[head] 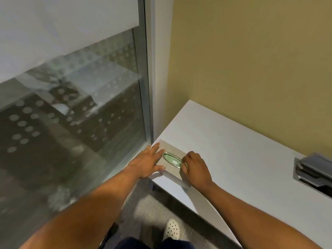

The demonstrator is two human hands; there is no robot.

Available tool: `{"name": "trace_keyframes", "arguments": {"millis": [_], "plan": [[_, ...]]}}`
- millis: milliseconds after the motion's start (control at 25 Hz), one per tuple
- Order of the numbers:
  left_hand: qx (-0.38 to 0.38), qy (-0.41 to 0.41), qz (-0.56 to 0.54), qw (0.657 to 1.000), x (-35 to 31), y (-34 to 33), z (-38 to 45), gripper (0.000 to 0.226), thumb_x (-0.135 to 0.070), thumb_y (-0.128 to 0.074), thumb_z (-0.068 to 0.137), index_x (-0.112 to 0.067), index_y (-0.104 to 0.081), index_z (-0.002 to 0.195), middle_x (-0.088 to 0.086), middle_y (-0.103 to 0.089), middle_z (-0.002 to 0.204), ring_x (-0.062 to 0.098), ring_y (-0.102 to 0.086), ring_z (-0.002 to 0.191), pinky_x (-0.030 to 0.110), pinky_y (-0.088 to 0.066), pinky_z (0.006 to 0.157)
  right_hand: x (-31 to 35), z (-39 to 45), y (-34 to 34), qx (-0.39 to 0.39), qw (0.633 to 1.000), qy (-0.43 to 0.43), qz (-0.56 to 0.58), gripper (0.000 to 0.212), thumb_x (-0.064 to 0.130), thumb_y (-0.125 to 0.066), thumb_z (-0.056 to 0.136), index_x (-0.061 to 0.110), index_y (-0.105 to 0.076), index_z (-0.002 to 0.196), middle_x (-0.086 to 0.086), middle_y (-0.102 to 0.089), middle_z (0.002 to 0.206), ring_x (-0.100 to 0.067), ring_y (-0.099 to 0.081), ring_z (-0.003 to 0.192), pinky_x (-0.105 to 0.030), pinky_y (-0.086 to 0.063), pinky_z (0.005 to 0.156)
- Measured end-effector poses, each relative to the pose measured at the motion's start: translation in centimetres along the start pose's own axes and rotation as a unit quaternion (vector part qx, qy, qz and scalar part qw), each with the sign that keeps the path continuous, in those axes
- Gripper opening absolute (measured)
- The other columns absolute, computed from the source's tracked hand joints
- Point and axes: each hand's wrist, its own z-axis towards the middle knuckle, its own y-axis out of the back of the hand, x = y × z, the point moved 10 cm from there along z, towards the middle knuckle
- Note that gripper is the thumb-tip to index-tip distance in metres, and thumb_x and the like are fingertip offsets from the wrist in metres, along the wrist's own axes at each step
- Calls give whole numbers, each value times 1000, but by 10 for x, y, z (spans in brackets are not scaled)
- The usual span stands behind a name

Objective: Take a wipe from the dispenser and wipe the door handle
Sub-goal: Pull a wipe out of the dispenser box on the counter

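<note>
A flat beige wipe dispenser pack (170,150) lies on the near left corner of the white desk (233,150). Its oval green opening (170,159) shows a pale spot of wipe inside. My left hand (147,161) lies flat on the pack's left side, fingers spread, pressing it down. My right hand (195,168) is curled at the right end of the oval, fingertips pinched on the edge of the clear flap there. What else lies between those fingers is hidden. No door handle is in view.
A glass panel (71,114) with a dotted pattern and a metal frame (149,87) stands left of the desk. An olive wall (251,60) runs behind it. A grey cable hatch (312,173) is set into the desk at right. My white shoe (172,229) is on the carpet below.
</note>
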Motion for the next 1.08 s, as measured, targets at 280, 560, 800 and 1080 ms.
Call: {"name": "trace_keyframes", "arguments": {"millis": [280, 560, 800, 1080], "plan": [[64, 30, 5, 997, 17, -40, 33, 81, -62, -49, 109, -33, -11, 175, -4, 8, 184, 36, 0, 170, 59, -28, 132, 5, 45, -36, 79, 994, 39, -58, 32, 35, -55, 101, 18, -79, 113, -8, -62, 108, -25, -60, 100, -30, -47, 73], [54, 6, 46, 997, 25, -34, 53, 65, -51, -53, 112, -26, -35, 170, 4, -15, 184, 37, -26, 165, 53, -39, 127, 22, 65, -62, 148, 963, 145, -171, 21, 13, -60, 94, 4, -78, 100, -17, -65, 111, -38, -62, 98, -42, -49, 73], [32, -13, 39, 999, 29, -28, 57, 62, -50, -61, 107, -22, -51, 162, 7, -30, 178, 32, -39, 159, 48, -45, 123, 33, 67, -76, 197, 929, 212, -230, 20, 7, -58, 95, 5, -77, 100, -16, -70, 104, -37, -67, 91, -41, -48, 72], [-122, -134, 96, 979, 7, -6, 34, 52, -37, -102, 69, -7, -88, 109, 23, -80, 124, 37, -83, 94, 39, -70, 64, 33, 70, -84, 234, 912, 235, -240, 22, 6, -50, 100, -1, -69, 109, -20, -70, 110, -39, -67, 96, -44, -50, 76]]}}
